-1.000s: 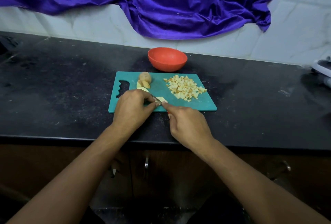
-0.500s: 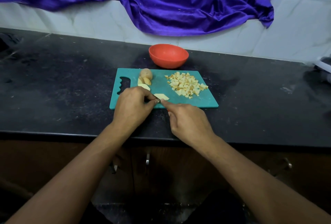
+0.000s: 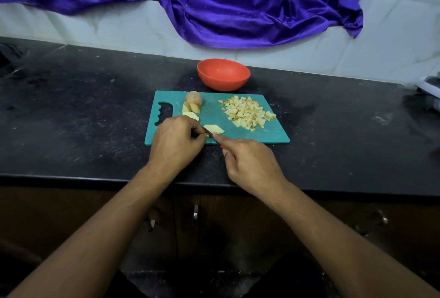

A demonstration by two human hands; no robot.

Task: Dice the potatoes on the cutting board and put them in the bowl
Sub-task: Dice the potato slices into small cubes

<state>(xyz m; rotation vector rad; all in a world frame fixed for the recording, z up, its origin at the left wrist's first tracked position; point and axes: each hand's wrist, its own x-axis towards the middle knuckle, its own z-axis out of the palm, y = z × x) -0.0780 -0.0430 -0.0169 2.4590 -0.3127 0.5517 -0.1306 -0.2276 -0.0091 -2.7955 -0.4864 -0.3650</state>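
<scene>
Right hand (image 3: 252, 164) grip wrapped round knife (image 3: 210, 134); left hand (image 3: 177, 141) grip curled, contents hidden. Advise: steady potato slice (image 3: 214, 128) just beyond both grips, cut evenly.

Both forearms reach forward, hands close together, knuckles up. The left hand (image 3: 177, 145) is curled, thumb meeting fingertips (what they pinch, if anything, is hidden). The right hand (image 3: 252, 164) grips a knife (image 3: 223, 147), forefinger stretched forward along it.

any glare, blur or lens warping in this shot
Head view: counter edges show only mild wide-angle warping; head view: purple cloth has glossy sheen, no harsh glare; head view: cabinets sit in deep shadow; diced potato on the cutting board is evenly lit, fairly sharp.
</scene>
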